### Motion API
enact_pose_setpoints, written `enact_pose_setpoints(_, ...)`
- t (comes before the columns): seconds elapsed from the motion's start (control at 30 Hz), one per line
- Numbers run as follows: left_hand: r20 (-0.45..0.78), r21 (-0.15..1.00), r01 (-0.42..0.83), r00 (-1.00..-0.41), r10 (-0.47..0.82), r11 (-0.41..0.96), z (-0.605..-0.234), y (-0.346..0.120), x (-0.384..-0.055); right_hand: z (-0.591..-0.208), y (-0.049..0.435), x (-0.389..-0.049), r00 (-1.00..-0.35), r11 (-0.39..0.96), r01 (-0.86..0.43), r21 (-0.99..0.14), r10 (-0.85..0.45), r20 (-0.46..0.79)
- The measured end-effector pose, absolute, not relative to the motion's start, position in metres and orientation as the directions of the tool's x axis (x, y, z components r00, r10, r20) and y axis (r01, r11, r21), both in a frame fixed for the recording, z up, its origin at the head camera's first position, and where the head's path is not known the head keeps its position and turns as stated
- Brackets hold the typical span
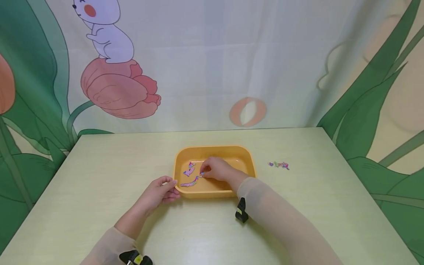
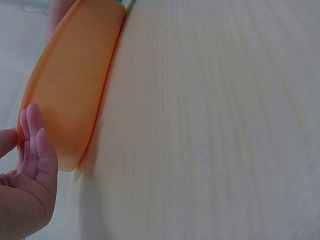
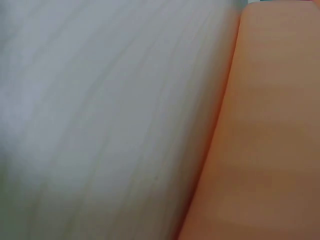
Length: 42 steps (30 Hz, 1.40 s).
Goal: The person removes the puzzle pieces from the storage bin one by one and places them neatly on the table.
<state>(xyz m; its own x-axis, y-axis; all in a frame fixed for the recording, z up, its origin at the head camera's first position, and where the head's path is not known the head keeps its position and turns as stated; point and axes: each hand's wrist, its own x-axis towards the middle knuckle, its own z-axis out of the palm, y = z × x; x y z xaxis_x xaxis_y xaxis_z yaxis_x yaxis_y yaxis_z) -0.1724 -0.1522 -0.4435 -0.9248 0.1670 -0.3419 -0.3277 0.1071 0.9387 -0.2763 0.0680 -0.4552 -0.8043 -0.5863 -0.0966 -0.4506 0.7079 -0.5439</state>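
Observation:
A yellow-orange plastic tray (image 1: 215, 194) with rounded corners sits on the table. My left hand (image 1: 159, 194) holds its near left corner, thumb at the rim and fingers along the outer wall; the left wrist view shows these fingers (image 2: 44, 155) against the tray wall (image 2: 75, 75). Inside the tray, my right hand (image 1: 216, 169) pinches a tiny colourful piece (image 1: 201, 175), mostly hidden by the fingertips. It is at the upper end of a long pink-purple patterned strip (image 1: 190, 183). Behind that strip lies a second patterned pink piece (image 1: 189, 171). The right hand is outside its own wrist view.
To the right of the tray, a small row of multicoloured pieces (image 1: 279, 165) lies on the pale wood-grain table (image 1: 314, 206). A printed curtain (image 1: 198, 73) hangs behind the table's far edge. Each sleeve carries a black wrist camera (image 1: 242, 210).

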Motion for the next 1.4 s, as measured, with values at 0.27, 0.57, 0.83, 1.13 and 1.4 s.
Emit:
enact_pose_setpoints(0.27, -0.342, 0.939, -0.328, -0.924, 0.173, 0.102, -0.443, -0.153, -0.172, -0.451, 0.066, -0.273, -0.803, 0.710, -0.422, -0.564, -0.582, -0.131)
enact_pose_setpoints(0.57, -0.336, 0.941, -0.323, -0.925, 0.178, 0.101, -0.442, -0.154, -0.171, -0.449, 0.066, -0.272, -0.763, 0.679, -0.499, -0.538, -0.639, -0.098)
enact_pose_setpoints(0.83, -0.335, 0.942, -0.322, -0.925, 0.178, 0.099, -0.441, -0.154, -0.171, -0.449, 0.064, -0.273, -0.782, 0.673, -0.455, -0.583, -0.615, -0.100)
enact_pose_setpoints(1.13, -0.338, 0.941, -0.327, -0.924, 0.181, 0.090, -0.439, -0.154, -0.170, -0.447, 0.067, -0.275, -0.800, 0.639, -0.369, -0.675, -0.588, -0.119)
enact_pose_setpoints(1.4, -0.339, 0.941, -0.327, -0.921, 0.190, 0.091, -0.441, -0.152, -0.170, -0.444, 0.070, -0.273, -0.837, 0.566, -0.171, -0.806, -0.515, -0.185)
